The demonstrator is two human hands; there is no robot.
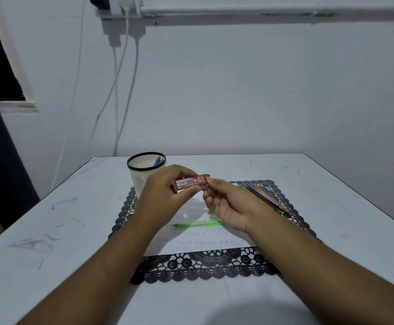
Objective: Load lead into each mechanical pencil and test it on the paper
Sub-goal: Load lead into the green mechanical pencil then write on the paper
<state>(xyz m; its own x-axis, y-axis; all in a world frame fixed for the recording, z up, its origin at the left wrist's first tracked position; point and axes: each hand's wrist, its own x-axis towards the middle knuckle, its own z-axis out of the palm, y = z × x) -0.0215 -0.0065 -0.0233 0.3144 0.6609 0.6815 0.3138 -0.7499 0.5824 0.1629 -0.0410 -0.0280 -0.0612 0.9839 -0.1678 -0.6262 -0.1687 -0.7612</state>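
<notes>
Above the middle of the tabletop (308, 191), left hand (165, 191) curled round a red lead case (190, 182), held roughly level with its capped end pointing right. At that end, right hand (229, 202) pinching thumb and forefinger together against the case's tip, other fingers loosely curled; whether a lead sits in the pinch cannot be told, though thin dark slivers show just beyond the fingertips. Directly below both hands, a white sheet of paper (203, 245) with faint rows of pencil marks. On the paper, just under the right wrist, a green mechanical pencil (198, 224) lying flat, tip to the left. Under the paper, a black lace-edged mat (205, 266). Beyond the right hand, on the mat's far right corner, a small bundle of other pencils (265, 195), orange and dark, lying side by side. Behind the left hand, a pale slatted pen cup (144, 172) with a black rim, blue pens inside. Farther back, a white wall with hanging cables (121, 90).
</notes>
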